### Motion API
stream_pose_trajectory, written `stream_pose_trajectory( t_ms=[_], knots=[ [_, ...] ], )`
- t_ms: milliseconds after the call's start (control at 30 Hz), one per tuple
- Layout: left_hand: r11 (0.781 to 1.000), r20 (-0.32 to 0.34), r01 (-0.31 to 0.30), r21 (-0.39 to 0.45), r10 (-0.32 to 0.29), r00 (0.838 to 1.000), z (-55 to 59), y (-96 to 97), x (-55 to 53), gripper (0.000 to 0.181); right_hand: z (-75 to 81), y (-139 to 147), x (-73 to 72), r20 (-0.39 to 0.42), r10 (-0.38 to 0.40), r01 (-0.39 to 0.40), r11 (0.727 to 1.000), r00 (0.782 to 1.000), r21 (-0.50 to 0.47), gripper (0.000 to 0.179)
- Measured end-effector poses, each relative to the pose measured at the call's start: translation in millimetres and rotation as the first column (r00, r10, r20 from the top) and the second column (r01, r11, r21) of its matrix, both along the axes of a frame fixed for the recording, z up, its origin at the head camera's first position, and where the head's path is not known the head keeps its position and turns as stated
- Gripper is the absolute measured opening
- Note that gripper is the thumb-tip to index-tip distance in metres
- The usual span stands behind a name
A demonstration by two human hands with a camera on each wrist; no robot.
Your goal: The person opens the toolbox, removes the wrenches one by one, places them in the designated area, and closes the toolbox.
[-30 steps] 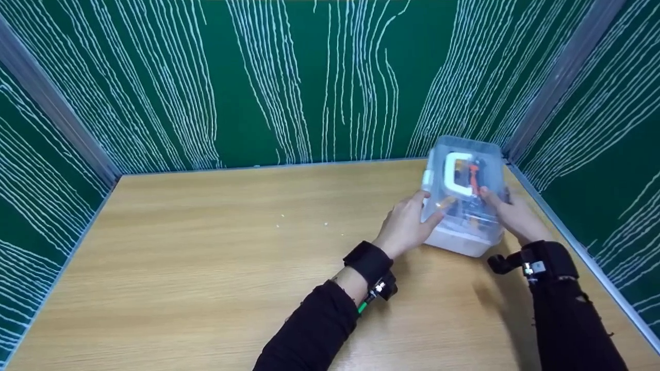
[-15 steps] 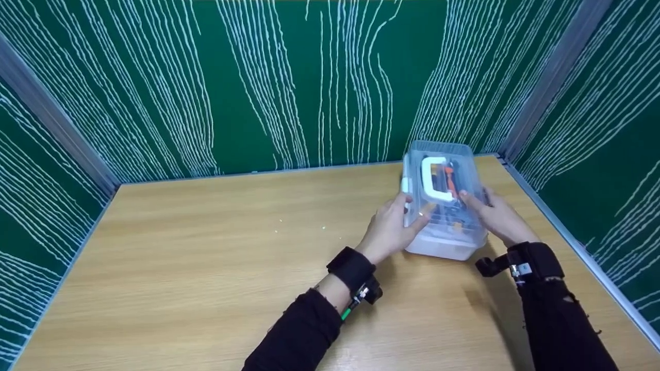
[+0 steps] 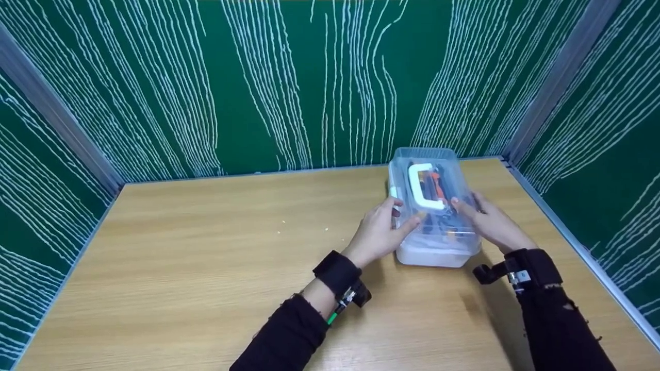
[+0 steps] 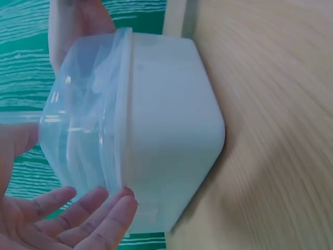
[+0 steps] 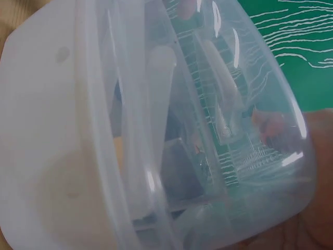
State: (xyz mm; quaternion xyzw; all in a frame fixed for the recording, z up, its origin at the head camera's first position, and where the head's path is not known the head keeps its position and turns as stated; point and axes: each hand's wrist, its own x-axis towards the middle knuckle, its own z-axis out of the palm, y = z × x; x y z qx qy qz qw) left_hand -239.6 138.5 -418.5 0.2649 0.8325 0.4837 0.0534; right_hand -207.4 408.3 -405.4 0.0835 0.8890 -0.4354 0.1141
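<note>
A plastic storage box (image 3: 438, 256) with a clear lid (image 3: 439, 221) and a whitish base stands at the right of the table in the head view. On its lid is a white carrying handle (image 3: 414, 188); orange, yellow and dark items show through the plastic. My left hand (image 3: 379, 229) holds the left side, thumb over the lid and fingers at the rim, as the left wrist view shows on the box (image 4: 166, 120). From the opposite side my right hand (image 3: 495, 224) grips it, thumb on the lid, its other fingers mostly hidden behind the box (image 5: 52, 120).
The wooden table (image 3: 206, 278) is bounded by green panels (image 3: 247, 134) with wavy white lines. Grey posts (image 3: 557, 82) mark the corners. A few tiny white specks (image 3: 326, 229) lie left of the box.
Both hands have shifted the box to the left and slightly nearer, away from the right corner. It has turned a little on the way, and the hands keep their hold.
</note>
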Motion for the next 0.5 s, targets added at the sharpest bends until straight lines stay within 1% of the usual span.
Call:
stream_pose_trajectory(
  t_ms=[133, 267, 367, 500],
  knots=[
    [1.000, 0.006, 0.005, -0.009, -0.005, 1.000, 0.7, -8.5, -2.6, 0.058, -0.2, -5, -0.4, -0.015, 0.032, -0.032, 0.999, 0.999, -0.022, 0.105],
    [0.999, 0.014, 0.005, -0.036, -0.004, 1.000, 3.0, -19.0, -4.5, 0.054, 0.0, -11, -0.6, -0.030, 0.068, -0.069, 0.997, 0.997, -0.044, 0.102],
    [0.999, 0.017, 0.003, -0.054, -0.002, 1.000, 4.7, -26.4, -6.2, 0.054, -0.3, -16, -0.2, -0.037, 0.093, -0.095, 0.994, 0.995, -0.057, 0.100],
    [0.999, 0.032, 0.001, -0.054, 0.000, 0.999, 7.1, -35.3, -8.8, 0.056, -0.4, -24, 1.7, -0.030, 0.113, -0.114, 0.991, 0.993, -0.066, 0.100]
  ],
)
